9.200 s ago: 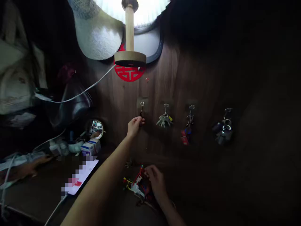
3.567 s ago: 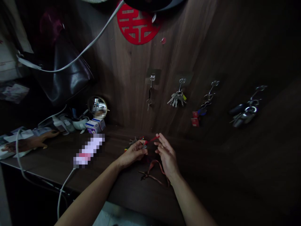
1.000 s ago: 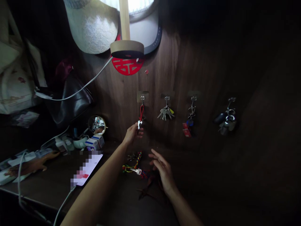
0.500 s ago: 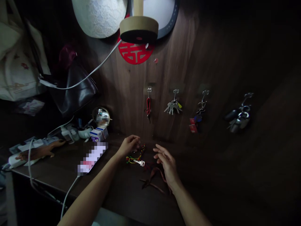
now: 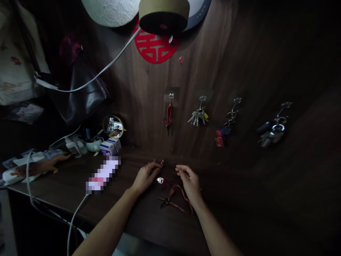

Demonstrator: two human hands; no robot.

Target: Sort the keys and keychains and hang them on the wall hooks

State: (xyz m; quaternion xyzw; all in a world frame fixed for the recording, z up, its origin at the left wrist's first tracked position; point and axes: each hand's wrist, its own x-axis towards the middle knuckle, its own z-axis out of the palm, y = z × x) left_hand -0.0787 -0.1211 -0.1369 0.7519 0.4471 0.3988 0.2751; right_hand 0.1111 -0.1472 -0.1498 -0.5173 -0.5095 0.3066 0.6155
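plainly, the braided cord [image 5: 162, 162] is at the left hand [image 5: 145, 176], its visible end slanting away beyond the fingertips; whether they pinch it, i cannot tell. the right hand [image 5: 190, 180], loosely unfurled around nothing, is farther off.

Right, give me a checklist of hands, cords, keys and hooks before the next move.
1. Left hand at the braided cord: ok. Firm grip: cannot tell.
2. Right hand free: ok, nothing visible in it.
3. Red cord hung: ok, it hangs from the leftmost hook.
4. Pale-headed key fully in sight: not ok, only its head shows beside the left hand.
5. Brown strap clear of the right arm: cannot tell, it runs close by the wrist.
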